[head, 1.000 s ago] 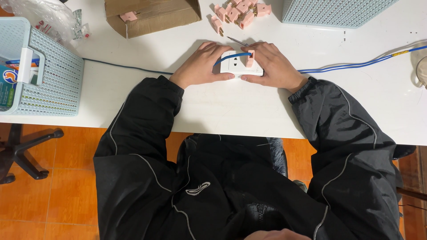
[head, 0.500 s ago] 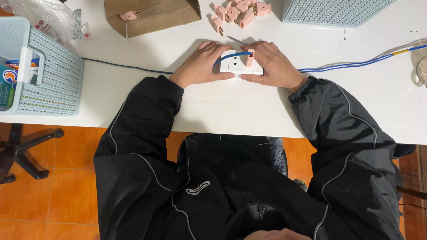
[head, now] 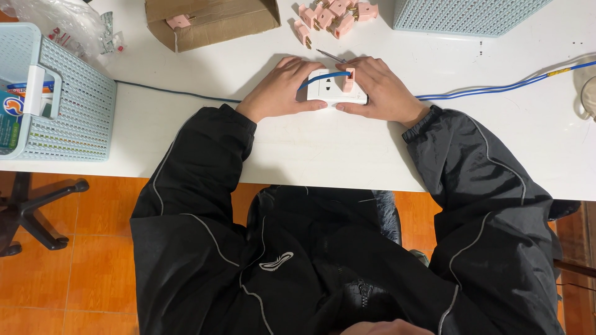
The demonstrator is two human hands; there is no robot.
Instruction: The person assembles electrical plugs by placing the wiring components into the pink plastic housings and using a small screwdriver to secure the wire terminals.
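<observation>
Both hands are on the white socket (head: 336,89) at the middle of the tabletop (head: 323,149). Left hand (head: 280,90) has its fingers (head: 310,107) grasping the socket's left and near edge; right hand (head: 380,89) grips the right side, fingers wrapped over the far edge beside a pink plug (head: 348,79) seated on the socket. A blue wire (head: 321,77) arcs across the socket's top. Farther off, a pile of pink plugs (head: 332,12) lies loose. Far left, a cardboard box (head: 211,22) holds one pink plug (head: 178,22). At the left edge, a pale blue basket (head: 68,105) holds packets. Another pale blue basket (head: 462,13) sits far right, contents unseen.
</observation>
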